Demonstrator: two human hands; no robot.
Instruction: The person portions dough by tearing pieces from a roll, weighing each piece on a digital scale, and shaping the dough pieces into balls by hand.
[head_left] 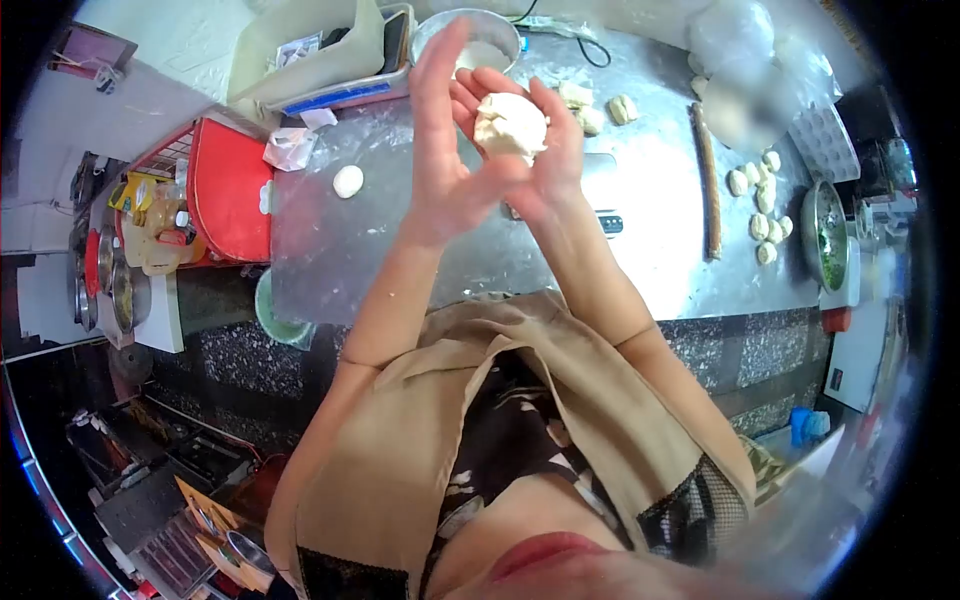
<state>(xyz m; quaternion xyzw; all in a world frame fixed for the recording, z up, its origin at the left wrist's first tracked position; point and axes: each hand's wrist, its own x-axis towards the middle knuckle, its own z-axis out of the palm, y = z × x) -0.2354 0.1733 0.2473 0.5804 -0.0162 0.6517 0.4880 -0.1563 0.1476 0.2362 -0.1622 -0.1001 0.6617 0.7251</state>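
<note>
A lump of pale dough (511, 122) with a creased top rests in the cupped fingers of my right hand (562, 150), raised over the metal worktop (350, 250). My left hand (437, 160) is upright beside it, fingers stretched out and apart from the dough. Its thumb reaches across near the lump's lower edge; whether it touches is unclear. Partly covered by my right forearm, a scale with a small display (610, 222) sits below. Several cut dough pieces (622, 109) lie behind my right hand. One smooth dough ball (348, 181) is off to the left.
A wooden rolling pin (708, 185) lies at the right, beside several small dough pieces (762, 226). Past them stands a metal bowl with chopped greens (828, 235). Along the back are a round metal bowl (512, 42) and a plastic bin (300, 80). Something red (230, 190) borders the left edge.
</note>
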